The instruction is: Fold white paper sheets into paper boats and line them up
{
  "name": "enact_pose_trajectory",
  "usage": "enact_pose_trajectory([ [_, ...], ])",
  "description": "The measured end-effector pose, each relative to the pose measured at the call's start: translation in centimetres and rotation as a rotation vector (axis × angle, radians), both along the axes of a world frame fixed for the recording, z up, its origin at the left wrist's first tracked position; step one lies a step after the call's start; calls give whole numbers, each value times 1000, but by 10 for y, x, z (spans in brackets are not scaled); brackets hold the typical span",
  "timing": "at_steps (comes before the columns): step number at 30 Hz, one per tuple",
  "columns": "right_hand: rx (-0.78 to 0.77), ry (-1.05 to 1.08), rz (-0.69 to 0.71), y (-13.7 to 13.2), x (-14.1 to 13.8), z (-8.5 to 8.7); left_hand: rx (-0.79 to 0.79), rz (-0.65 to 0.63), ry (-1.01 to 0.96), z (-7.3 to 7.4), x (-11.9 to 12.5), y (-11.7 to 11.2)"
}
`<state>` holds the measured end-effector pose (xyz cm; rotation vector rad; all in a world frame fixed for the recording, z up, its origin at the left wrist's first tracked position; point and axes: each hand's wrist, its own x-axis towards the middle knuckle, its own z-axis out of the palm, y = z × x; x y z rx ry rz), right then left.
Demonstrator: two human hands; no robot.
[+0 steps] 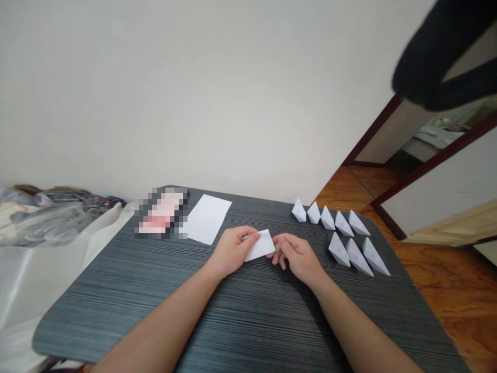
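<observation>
Over the middle of the dark table, my left hand (pixel 232 251) grips a small white piece of paper (pixel 261 247), its thumb lying on top. The paper looks folded, though its layers cannot be made out. My right hand (pixel 297 257) is at the paper's right edge, with bent fingers closed on the lower right corner; one fingertip shows just beneath it. Behind my left hand lies a flat white sheet of paper (pixel 207 220). To the right stand several folded white paper pieces with pointed tips, among them one (pixel 298 211) at the back and one (pixel 338 250) in front.
A phone-like object with a pixelated screen (pixel 162 211) lies at the table's back left. The dark wood-grain table (pixel 240 321) stands against a pale wall (pixel 217 98). Plastic-wrapped items (pixel 58 217) are heaped on the left. A black strap (pixel 430 57) hangs across the upper right.
</observation>
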<state>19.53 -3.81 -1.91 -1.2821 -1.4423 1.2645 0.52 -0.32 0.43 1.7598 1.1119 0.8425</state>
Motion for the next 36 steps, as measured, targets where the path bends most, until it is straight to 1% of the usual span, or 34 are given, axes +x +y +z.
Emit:
enact_pose_trajectory([
  [5,-14,-69,51,-1,-1,1,10,-3,26,1,0,0],
  [11,-42,-62,41,-1,-2,3,2,-6,57,3,0,0],
  [16,-32,-43,38,-2,-3,5,11,-4,60,1,-1,0],
  [23,-15,-107,58,-3,-4,7,13,-56,-20,0,0,0],
  [27,-6,-144,95,-5,-5,8,44,-90,26,4,1,-1],
  [32,64,-241,136,-5,-6,10,73,-118,96,6,0,-3],
  [36,122,-306,108,-5,-6,11,48,-179,103,3,1,-5],
])
